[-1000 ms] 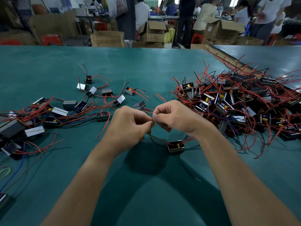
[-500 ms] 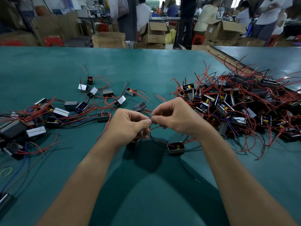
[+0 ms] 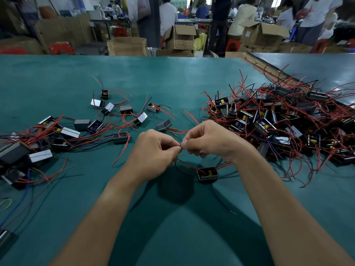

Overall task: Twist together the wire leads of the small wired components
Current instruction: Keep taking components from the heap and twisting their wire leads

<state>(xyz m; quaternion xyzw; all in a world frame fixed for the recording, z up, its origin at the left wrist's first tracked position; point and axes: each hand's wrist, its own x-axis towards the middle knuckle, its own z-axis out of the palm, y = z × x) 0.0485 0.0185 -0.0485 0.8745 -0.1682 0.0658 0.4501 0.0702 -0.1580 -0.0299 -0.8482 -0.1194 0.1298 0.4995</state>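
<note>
A small black box-shaped component (image 3: 207,174) with a yellow part inside lies on the green table (image 3: 172,227), just below my hands. Red and black wire leads (image 3: 184,166) run up from it. My left hand (image 3: 153,152) and my right hand (image 3: 209,141) meet fingertip to fingertip above the table, each pinching the ends of those leads between thumb and forefinger. The pinched wire ends are mostly hidden by my fingers.
A big heap of the same components with red wires (image 3: 278,123) fills the right side. Several more lie scattered at the left (image 3: 57,135) and centre (image 3: 142,118). A yellow rubber band (image 3: 5,204) sits at the left edge. Cardboard boxes (image 3: 126,46) and people stand beyond the table.
My hands stay pinched together at the same spot; my fingers have shifted slightly on the leads. The component on the table has not moved.
</note>
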